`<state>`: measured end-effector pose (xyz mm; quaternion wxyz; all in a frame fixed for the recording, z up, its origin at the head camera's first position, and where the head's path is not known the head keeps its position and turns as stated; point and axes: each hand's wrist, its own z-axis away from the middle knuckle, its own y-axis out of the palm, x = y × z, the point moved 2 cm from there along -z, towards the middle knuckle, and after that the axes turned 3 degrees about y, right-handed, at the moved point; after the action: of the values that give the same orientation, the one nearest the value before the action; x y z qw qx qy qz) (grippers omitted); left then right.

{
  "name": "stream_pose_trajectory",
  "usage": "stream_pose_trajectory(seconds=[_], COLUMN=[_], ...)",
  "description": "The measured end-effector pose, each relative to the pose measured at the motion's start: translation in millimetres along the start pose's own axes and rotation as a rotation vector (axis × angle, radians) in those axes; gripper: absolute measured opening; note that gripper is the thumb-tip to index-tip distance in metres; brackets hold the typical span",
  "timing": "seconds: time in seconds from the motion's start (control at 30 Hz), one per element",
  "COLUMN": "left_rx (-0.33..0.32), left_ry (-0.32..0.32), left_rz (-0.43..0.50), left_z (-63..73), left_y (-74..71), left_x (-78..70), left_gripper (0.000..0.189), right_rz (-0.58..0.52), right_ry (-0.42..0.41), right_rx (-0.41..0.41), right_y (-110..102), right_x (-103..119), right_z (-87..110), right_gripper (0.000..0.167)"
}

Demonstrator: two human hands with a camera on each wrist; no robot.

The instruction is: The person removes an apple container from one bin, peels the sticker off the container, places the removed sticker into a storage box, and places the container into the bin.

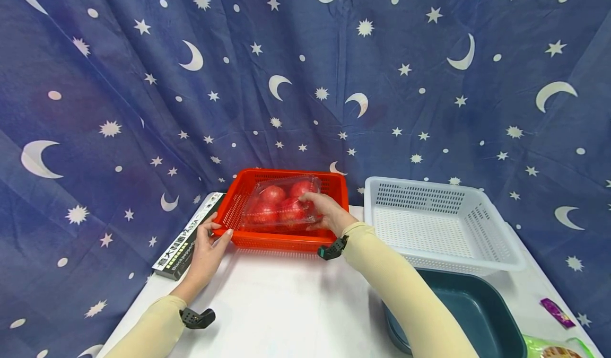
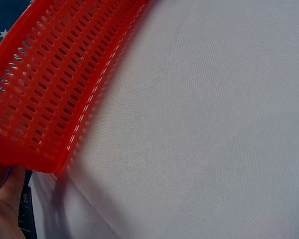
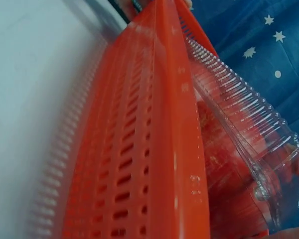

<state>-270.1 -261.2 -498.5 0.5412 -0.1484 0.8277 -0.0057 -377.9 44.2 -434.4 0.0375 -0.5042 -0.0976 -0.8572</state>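
Observation:
A red perforated plastic basket [image 1: 274, 239] stands on the white table near the curtain. Over and partly inside it, a clear plastic box [image 1: 280, 203] with several round red fruits sits tilted. My right hand [image 1: 329, 213] grips the box's right side, thumb on top. At the basket's near left corner, my left hand [image 1: 205, 249] pinches the rim. The left wrist view shows that hand [image 2: 7, 204] at the corner of the basket [image 2: 50, 89]. In the right wrist view the ridged clear box [image 3: 244, 117] rises behind the basket's rim [image 3: 182, 164].
A black and white pasta box [image 1: 183, 246] lies left of the basket. To the right stands a white perforated basket [image 1: 429, 244], with a dark teal tub [image 1: 468, 299] in front. A purple packet [image 1: 557, 313] and a green bag [image 1: 556, 347] lie at the right edge.

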Motion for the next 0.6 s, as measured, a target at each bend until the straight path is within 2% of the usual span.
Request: stream_pose_trajectory(seconds=[0.2, 0.6], left_rx=[0.003, -0.001], left_ry=[-0.004, -0.003], left_rz=[-0.004, -0.001], left_z=[-0.5, -0.5], left_y=[-0.2, 0.2], left_x=[1.6, 1.5], left_gripper=[0.041, 0.040], right_rz=[0.072, 0.145], right_ry=[0.018, 0.051], right_rx=[-0.027, -0.126], right_y=[-9, -16], right_x=[0, 0], right_z=[-1.3, 2.0], right_gripper=[0.065, 0.059])
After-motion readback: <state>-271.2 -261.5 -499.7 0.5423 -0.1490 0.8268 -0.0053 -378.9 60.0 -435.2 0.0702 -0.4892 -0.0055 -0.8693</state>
